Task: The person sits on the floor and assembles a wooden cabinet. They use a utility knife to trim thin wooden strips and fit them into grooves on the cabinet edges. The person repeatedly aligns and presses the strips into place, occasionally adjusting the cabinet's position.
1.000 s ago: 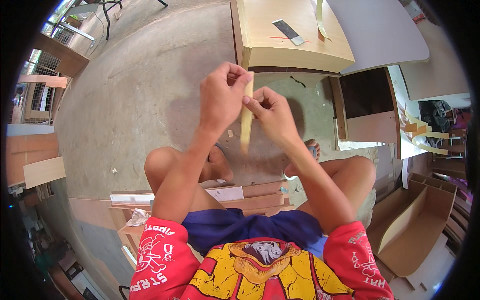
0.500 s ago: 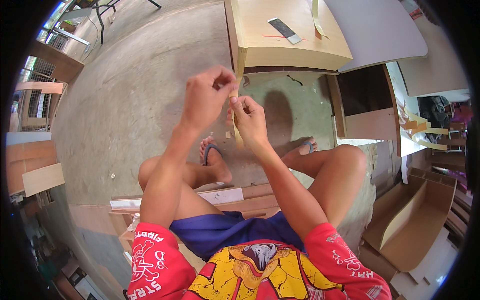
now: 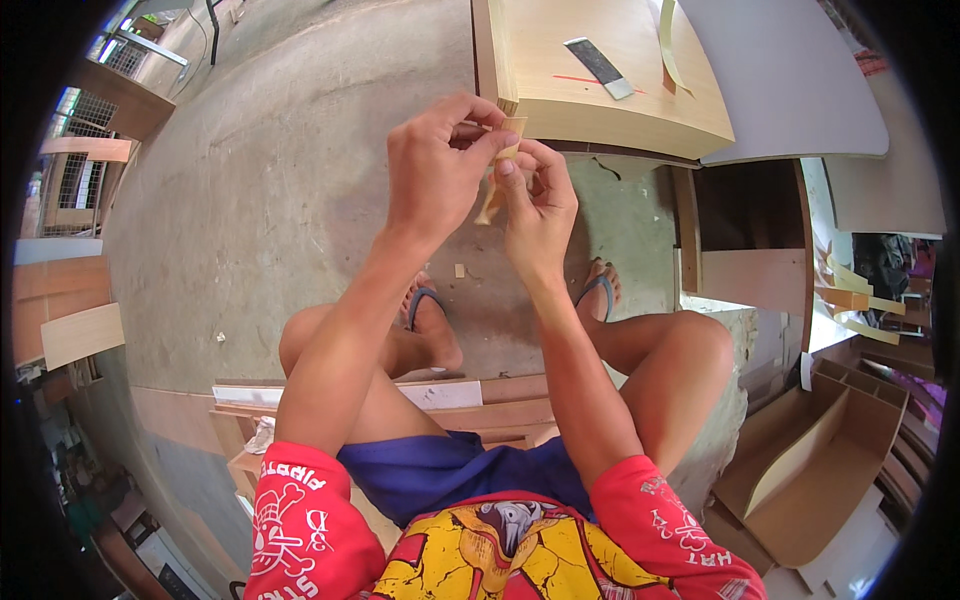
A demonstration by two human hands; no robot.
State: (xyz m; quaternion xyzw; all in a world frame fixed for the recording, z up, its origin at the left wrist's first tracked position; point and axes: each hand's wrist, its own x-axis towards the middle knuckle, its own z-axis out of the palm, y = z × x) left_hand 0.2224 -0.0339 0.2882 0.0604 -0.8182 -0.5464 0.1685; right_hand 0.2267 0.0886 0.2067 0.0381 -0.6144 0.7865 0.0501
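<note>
A narrow, pale wood-coloured edging strip [image 3: 511,140] runs between my hands at the near left corner of a light wooden furniture piece [image 3: 630,125]. My left hand [image 3: 437,165] pinches the strip near its top end, close to the corner. Just below and to the right, my right hand [image 3: 537,205] grips the same strip between thumb and fingers. Its loose lower end [image 3: 488,208] hangs curled beneath them. On top of the furniture piece lie a flat dark scraper-like tool [image 3: 598,68] with a pale end and another curled strip [image 3: 668,45].
A grey rounded panel [image 3: 800,80] lies to the right of the furniture piece. A brown curved shelf unit [image 3: 820,470] stands at the lower right. Wooden boards [image 3: 500,390] lie across the floor by my legs. More edging strips [image 3: 860,300] hang at the far right.
Both hands have moved up and slightly right with the strip, towards the furniture corner. The strip's top end now shows above my left fingertips. The view has shifted a little.
</note>
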